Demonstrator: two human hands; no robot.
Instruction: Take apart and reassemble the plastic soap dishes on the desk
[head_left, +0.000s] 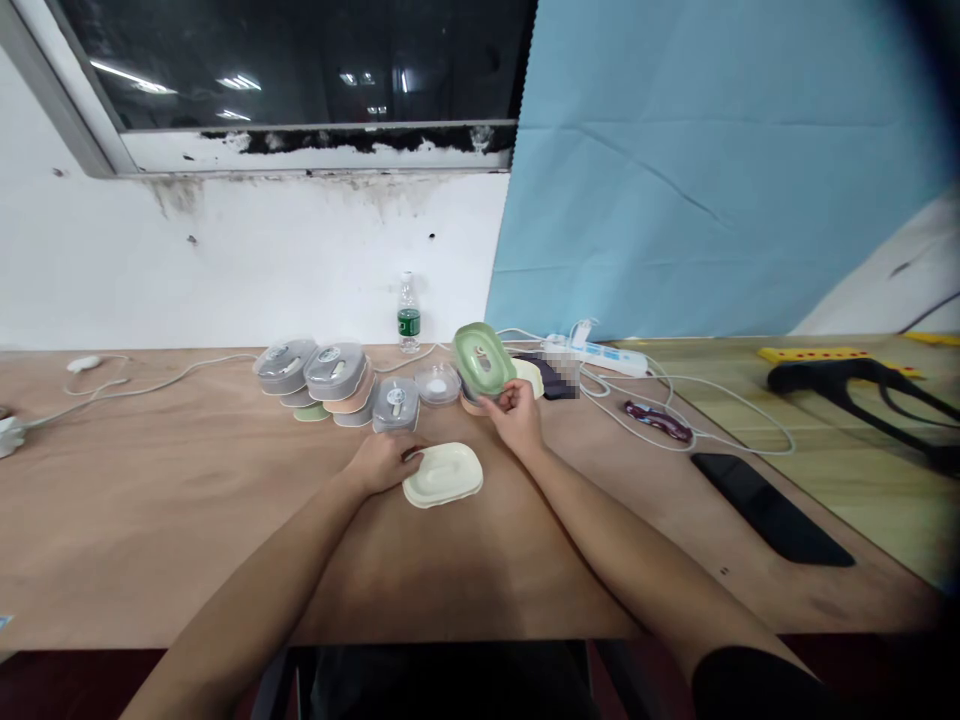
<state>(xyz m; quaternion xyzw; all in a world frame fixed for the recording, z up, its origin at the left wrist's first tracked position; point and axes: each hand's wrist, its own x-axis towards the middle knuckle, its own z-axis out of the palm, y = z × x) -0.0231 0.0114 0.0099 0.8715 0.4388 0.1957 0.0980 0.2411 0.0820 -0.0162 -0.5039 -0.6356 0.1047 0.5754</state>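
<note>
My left hand (386, 461) rests on the table with thumb and fingers at the left edge of a cream oval soap dish (444, 475), which lies flat. In my right hand (517, 415) is a green soap dish (480, 357), pinched at its lower edge and tilted up so that its inside and the slot in its middle face me. Beneath and behind it, partly hidden, are a cream dish (529, 376) and a pinkish one. A round clear lid or case (437, 384) and a grey lidded soap box (396, 404) sit just left of the green dish.
Stacks of lidded soap boxes (335, 373) stand at back left. A water bottle (408, 315) is against the wall. To the right are a power strip (600, 355) with loose white cables, a dark red patterned item (658, 422), a black phone (771, 508) and a black strap-like object (862, 385).
</note>
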